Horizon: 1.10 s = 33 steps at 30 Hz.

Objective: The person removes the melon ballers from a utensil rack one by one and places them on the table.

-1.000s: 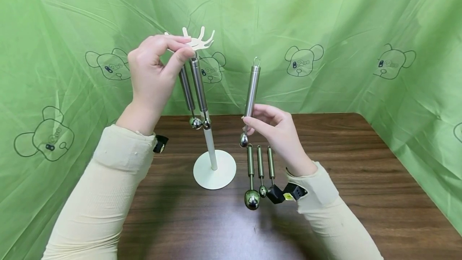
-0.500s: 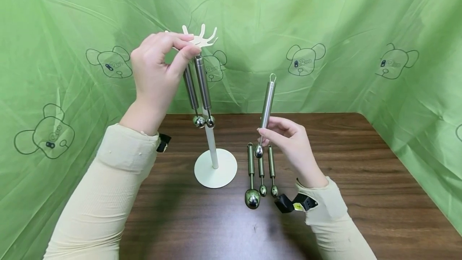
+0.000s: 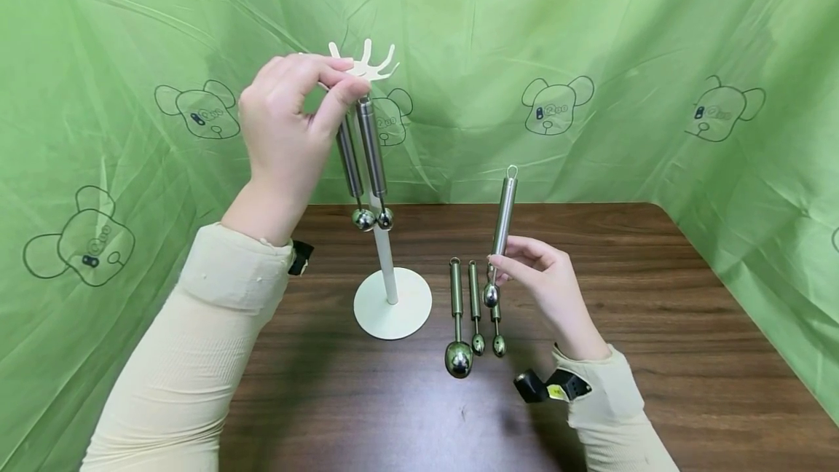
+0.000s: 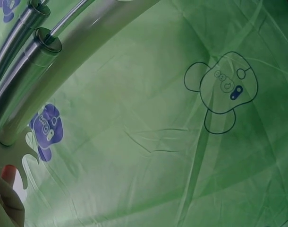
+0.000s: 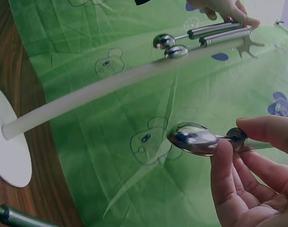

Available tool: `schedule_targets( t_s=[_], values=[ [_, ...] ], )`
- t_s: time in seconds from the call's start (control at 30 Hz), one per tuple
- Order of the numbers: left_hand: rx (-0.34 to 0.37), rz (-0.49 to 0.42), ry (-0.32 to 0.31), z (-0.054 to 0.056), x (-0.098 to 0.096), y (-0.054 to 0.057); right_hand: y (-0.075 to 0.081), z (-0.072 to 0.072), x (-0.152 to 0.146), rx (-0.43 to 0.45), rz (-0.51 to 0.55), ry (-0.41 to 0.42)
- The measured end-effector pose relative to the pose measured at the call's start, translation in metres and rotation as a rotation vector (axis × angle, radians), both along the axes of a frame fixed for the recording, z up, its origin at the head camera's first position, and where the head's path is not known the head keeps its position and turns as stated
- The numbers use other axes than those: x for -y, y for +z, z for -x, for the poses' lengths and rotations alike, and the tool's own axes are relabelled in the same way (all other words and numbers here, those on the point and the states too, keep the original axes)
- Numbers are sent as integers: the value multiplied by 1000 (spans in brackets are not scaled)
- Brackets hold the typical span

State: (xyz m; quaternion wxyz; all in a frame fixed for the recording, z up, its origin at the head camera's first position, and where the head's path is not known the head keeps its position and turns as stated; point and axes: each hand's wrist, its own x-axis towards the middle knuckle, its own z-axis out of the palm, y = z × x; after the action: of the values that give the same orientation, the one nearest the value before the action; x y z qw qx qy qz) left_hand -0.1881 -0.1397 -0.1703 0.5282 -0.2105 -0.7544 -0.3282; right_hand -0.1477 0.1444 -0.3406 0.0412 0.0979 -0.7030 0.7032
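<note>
Pinches the stand [image 3: 387,268] by its top in the left hand [image 3: 288,104], with bent fingers. Grips a scoop [image 3: 504,217] in the curled right hand [image 3: 550,282] — right of the stand.

Stand [image 3: 385,264] on table [image 3: 393,406], left of three scoops [image 3: 475,293].

The bare left hand [image 3: 285,111] is up high, pinching the top of the tall white round-footed stand [image 3: 385,257]. The bare right hand [image 3: 550,282] is lower, right of the stand, pinching too. Both cream-sleeved arms [image 3: 183,326] stick out forward.
</note>
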Motion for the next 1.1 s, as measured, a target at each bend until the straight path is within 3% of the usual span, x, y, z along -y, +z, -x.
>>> schedule_targets(
  t_s=[0.47,1.1],
  values=[
    [1,17,71,-3,-3,-1,-22,-2,-22,72,-52,19],
    [-7,35,145,-6,-4,-2,-50,7,-40,209,-60,68]
  ],
)
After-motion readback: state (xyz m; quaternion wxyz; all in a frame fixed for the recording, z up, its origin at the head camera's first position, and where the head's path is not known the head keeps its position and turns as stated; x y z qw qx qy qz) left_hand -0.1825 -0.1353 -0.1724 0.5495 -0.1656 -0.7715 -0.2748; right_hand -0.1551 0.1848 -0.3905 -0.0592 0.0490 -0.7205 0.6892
